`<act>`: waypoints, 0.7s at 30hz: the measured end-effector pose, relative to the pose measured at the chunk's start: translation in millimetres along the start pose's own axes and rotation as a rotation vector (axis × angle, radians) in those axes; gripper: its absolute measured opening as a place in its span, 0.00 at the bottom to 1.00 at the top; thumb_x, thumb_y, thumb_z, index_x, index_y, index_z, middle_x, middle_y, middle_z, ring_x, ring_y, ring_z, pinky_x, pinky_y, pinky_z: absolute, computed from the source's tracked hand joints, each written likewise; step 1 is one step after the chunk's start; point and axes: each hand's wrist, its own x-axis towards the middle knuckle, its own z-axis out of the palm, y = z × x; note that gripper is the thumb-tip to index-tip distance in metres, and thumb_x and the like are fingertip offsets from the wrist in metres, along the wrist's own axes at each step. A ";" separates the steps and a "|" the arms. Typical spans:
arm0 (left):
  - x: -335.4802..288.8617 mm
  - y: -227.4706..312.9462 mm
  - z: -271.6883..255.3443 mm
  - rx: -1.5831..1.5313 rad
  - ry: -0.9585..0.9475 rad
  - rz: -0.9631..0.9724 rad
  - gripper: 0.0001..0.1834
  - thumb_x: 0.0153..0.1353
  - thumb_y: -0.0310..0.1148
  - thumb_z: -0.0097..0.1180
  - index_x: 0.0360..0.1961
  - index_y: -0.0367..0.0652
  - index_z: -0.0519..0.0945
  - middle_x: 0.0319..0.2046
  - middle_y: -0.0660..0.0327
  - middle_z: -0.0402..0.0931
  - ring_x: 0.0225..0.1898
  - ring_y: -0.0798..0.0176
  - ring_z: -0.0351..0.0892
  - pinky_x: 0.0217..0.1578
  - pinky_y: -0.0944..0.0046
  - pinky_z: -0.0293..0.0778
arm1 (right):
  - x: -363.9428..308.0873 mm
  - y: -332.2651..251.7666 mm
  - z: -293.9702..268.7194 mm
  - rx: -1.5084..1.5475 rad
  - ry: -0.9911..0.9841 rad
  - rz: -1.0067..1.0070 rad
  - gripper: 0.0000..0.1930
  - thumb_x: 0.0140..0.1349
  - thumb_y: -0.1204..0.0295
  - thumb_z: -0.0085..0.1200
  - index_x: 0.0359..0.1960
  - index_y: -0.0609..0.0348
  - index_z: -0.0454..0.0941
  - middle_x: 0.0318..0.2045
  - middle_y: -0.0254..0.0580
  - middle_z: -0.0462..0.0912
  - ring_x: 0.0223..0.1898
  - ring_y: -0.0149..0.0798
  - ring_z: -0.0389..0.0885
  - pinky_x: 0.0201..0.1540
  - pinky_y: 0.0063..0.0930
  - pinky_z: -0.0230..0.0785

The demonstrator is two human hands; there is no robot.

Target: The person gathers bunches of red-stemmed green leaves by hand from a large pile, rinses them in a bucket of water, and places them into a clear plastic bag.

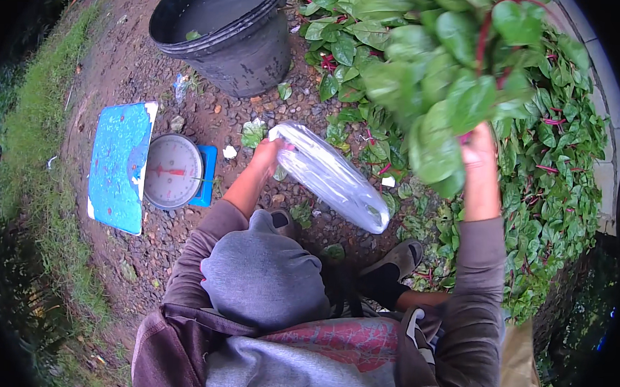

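My left hand (264, 155) is closed on the near-left end of a clear plastic bag (335, 182). The bag hangs long and flat toward the right, above the gravelly ground. Raised on the right, my right hand (479, 150) grips a big bunch of leafy greens (441, 102) with red stems. Its leaves are partly smeared by motion and hide most of my fingers. Below and beyond that hand spreads a large heap of the same greens (551, 199). The bunch and the bag are apart.
At the far left of centre stands a black bucket (250, 68) holding greyish water. A blue dial scale (174, 171) with a worn blue-and-white plate (121, 166) sits to the left. Grass (36, 130) lines the left side; pale paving (609, 104) borders the heap on the right.
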 end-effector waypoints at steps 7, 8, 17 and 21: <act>18.8 -11.4 -11.3 -0.169 -0.117 -0.158 0.13 0.62 0.28 0.44 0.48 0.42 0.68 0.38 0.56 0.74 0.34 0.55 0.78 0.37 0.52 0.77 | -4.1 200.9 41.5 0.316 -0.332 0.559 0.21 0.43 0.75 0.60 0.43 0.64 0.74 0.38 0.44 0.80 0.39 0.40 0.80 0.45 0.33 0.72; 16.5 -12.9 -9.0 -0.160 -0.114 -0.173 0.13 0.62 0.28 0.44 0.48 0.42 0.68 0.38 0.56 0.74 0.34 0.55 0.78 0.37 0.52 0.77 | -8.6 209.0 46.8 0.246 -0.329 0.639 0.20 0.44 0.75 0.60 0.42 0.64 0.75 0.37 0.42 0.80 0.35 0.37 0.80 0.42 0.31 0.73; -20.6 -27.2 -17.3 0.421 -0.269 -0.229 0.13 0.62 0.40 0.50 0.45 0.49 0.76 0.25 0.70 0.66 0.24 0.73 0.65 0.26 0.71 0.65 | 32.0 272.3 -13.3 -0.202 -0.354 0.743 0.17 0.47 0.78 0.54 0.41 0.64 0.75 0.34 0.42 0.80 0.33 0.36 0.78 0.36 0.28 0.70; -37.2 -43.6 -18.7 0.573 -0.315 -0.293 0.16 0.60 0.42 0.53 0.48 0.51 0.76 0.27 0.72 0.67 0.25 0.75 0.63 0.28 0.74 0.63 | 39.1 262.8 -7.0 -0.470 -0.262 0.633 0.19 0.45 0.80 0.54 0.42 0.64 0.73 0.34 0.41 0.78 0.32 0.35 0.78 0.34 0.29 0.70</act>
